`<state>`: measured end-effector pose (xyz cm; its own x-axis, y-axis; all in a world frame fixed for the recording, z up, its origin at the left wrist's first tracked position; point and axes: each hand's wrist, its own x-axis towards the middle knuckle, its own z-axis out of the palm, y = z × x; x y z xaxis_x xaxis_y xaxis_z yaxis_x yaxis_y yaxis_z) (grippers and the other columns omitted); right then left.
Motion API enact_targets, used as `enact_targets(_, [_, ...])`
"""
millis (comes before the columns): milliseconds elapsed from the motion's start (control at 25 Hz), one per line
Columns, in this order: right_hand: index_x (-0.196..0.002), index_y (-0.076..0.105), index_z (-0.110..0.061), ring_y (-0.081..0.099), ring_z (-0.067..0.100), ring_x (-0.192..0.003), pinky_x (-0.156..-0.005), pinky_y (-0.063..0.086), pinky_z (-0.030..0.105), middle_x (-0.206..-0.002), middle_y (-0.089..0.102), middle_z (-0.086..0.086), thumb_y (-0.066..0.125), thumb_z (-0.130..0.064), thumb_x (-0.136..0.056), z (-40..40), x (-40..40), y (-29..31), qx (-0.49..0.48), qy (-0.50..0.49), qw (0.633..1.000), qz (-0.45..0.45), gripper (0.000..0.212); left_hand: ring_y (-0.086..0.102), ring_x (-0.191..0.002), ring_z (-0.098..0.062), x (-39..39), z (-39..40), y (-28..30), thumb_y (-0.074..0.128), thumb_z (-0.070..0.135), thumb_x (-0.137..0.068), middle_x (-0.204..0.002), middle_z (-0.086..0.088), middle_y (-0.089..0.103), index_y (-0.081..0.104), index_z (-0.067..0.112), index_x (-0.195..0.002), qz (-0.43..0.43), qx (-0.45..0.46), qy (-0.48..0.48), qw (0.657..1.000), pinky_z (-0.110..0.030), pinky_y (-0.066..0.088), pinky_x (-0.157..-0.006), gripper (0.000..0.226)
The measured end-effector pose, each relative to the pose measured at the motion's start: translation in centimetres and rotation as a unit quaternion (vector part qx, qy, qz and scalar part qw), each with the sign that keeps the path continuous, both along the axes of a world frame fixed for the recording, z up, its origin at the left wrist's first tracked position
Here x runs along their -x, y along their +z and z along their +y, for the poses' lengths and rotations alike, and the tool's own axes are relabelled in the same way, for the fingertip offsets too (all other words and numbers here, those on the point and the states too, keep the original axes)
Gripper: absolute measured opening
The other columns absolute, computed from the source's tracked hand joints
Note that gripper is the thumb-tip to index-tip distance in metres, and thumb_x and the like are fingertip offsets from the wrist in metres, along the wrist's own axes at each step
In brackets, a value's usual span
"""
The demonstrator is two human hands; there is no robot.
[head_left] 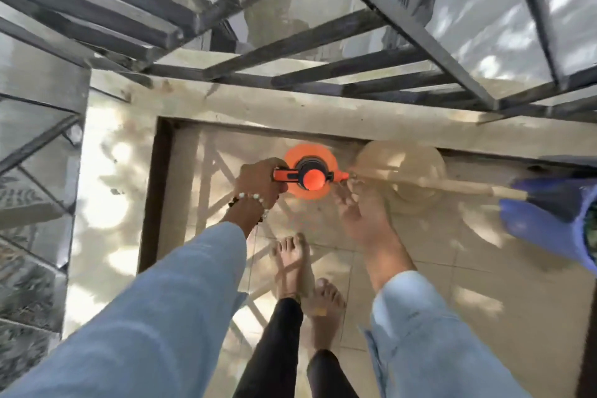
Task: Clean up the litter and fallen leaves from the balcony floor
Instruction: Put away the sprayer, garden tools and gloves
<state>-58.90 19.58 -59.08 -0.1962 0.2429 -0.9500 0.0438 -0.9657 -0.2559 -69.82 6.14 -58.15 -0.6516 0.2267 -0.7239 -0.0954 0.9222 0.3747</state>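
An orange jug (308, 176) with a dark lid, seen from above, hangs over the tiled balcony floor (452, 268) near the corner. My left hand (258, 181) is closed around its orange handle; a bead bracelet circles that wrist. My right hand (361, 216) reaches just right of the jug's spout, its curled fingertips at the thin end of a wooden broom handle (452, 186). Motion blur hides whether it grips the stick. The broom's blue head (549, 223) with dark bristles sits at the right edge. No leaves or litter show clearly on the floor.
A pale round container (403, 165), blurred, stands against the low beige ledge (290, 107). Dark metal railing bars (323, 42) rise beyond the ledge and along the left. My bare feet (294, 262) stand on the tiles below my hands.
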Motion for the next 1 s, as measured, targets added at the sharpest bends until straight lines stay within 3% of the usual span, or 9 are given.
enact_targets(80, [-0.076, 0.054, -0.011, 0.065, 0.012, -0.060, -0.059, 0.050, 0.023, -0.055, 0.064, -0.001, 0.041, 0.009, -0.092, 0.0, 0.7, -1.2, -0.007, -0.010, 1.000, -0.013, 0.028, 0.069, -0.085, -0.028, 0.7, 0.0, -1.6, 0.071, 0.004, -0.074, -0.085, -0.011, 0.073, 0.071, 0.022, -0.106, -0.001, -0.020, 0.009, 1.000, -0.033, 0.052, -0.086, 0.036])
enact_targets(240, [-0.080, 0.054, -0.006, 0.063, 0.016, -0.057, -0.054, 0.057, 0.022, -0.071, 0.062, 0.008, 0.040, 0.014, -0.090, -0.4, 1.8, -2.5, 0.009, -0.056, 0.998, -0.019, 0.027, 0.066, -0.099, -0.025, 2.0, 0.1, -2.8, 0.071, 0.010, -0.078, -0.096, -0.011, 0.073, 0.069, 0.022, -0.114, 0.005, -0.030, -0.015, 0.999, -0.028, 0.043, -0.095, 0.038])
enact_targets(360, [-0.089, 0.057, -0.007, 0.063, 0.018, -0.072, -0.053, 0.056, 0.021, -0.089, 0.063, 0.009, 0.041, 0.010, -0.093, -0.7, 2.4, -2.2, 0.008, -0.037, 0.999, -0.008, 0.024, 0.063, -0.106, -0.023, 3.0, 0.0, -2.5, 0.064, 0.010, -0.086, -0.106, -0.010, 0.072, 0.062, 0.021, -0.126, -0.001, -0.031, -0.043, 0.999, -0.017, 0.037, -0.091, 0.042])
enact_targets(480, [-0.103, 0.059, -0.008, 0.063, 0.018, -0.080, -0.057, 0.055, 0.024, -0.102, 0.063, 0.007, 0.042, 0.004, -0.095, -1.0, 2.4, -1.4, 0.002, -0.010, 1.000, -0.025, 0.022, 0.058, -0.115, -0.026, 3.1, -0.4, -1.9, 0.060, 0.011, -0.090, -0.118, -0.008, 0.067, 0.044, 0.022, -0.142, -0.030, 0.007, -0.102, 0.994, -0.025, 0.039, -0.097, 0.055])
enact_targets(600, [-0.123, 0.057, -0.007, 0.064, 0.017, -0.087, -0.068, 0.051, 0.026, -0.109, 0.065, 0.006, 0.044, -0.004, -0.097, -1.5, 1.2, -0.1, -0.008, 0.025, 0.999, -0.027, 0.029, 0.058, -0.113, -0.032, 2.2, -0.9, -0.8, 0.060, 0.020, -0.091, -0.116, -0.013, 0.067, 0.032, 0.022, -0.146, -0.031, 0.048, -0.074, 0.996, -0.033, 0.044, -0.095, 0.062])
enact_targets(800, [-0.114, 0.058, -0.005, 0.065, 0.023, -0.092, -0.076, 0.050, 0.030, -0.096, 0.068, 0.008, 0.051, -0.008, -0.096, -2.6, -5.8, 4.8, -0.030, 0.013, 0.998, -0.050, 0.020, 0.066, -0.093, -0.034, -3.3, -0.2, 3.2, 0.060, 0.022, -0.088, -0.096, -0.016, 0.070, 0.053, 0.018, -0.111, -0.024, 0.024, -0.010, 0.999, -0.040, 0.052, -0.089, 0.025])
enact_targets(920, [-0.095, 0.065, -0.007, 0.065, 0.021, -0.079, -0.071, 0.051, 0.030, -0.087, 0.069, 0.009, 0.054, -0.010, -0.094, -3.4, -11.8, 6.7, -0.050, 0.002, 0.993, -0.106, 0.012, 0.070, -0.081, -0.030, -8.1, 1.5, 5.9, 0.058, 0.018, -0.085, -0.078, -0.008, 0.072, 0.057, 0.023, -0.085, -0.056, -0.012, -0.037, 0.998, -0.040, 0.056, -0.081, 0.006])
enact_targets(1000, [-0.086, 0.064, -0.007, 0.063, 0.020, -0.068, -0.066, 0.050, 0.029, -0.077, 0.066, 0.009, 0.055, -0.010, -0.093, -3.9, -17.2, 7.9, -0.069, -0.035, 0.988, -0.133, 0.012, 0.071, -0.075, -0.026, -12.4, 3.3, 7.8, 0.056, 0.014, -0.086, -0.072, -0.003, 0.071, 0.062, 0.021, -0.084, -0.068, -0.028, -0.101, 0.992, -0.036, 0.057, -0.077, 0.008])
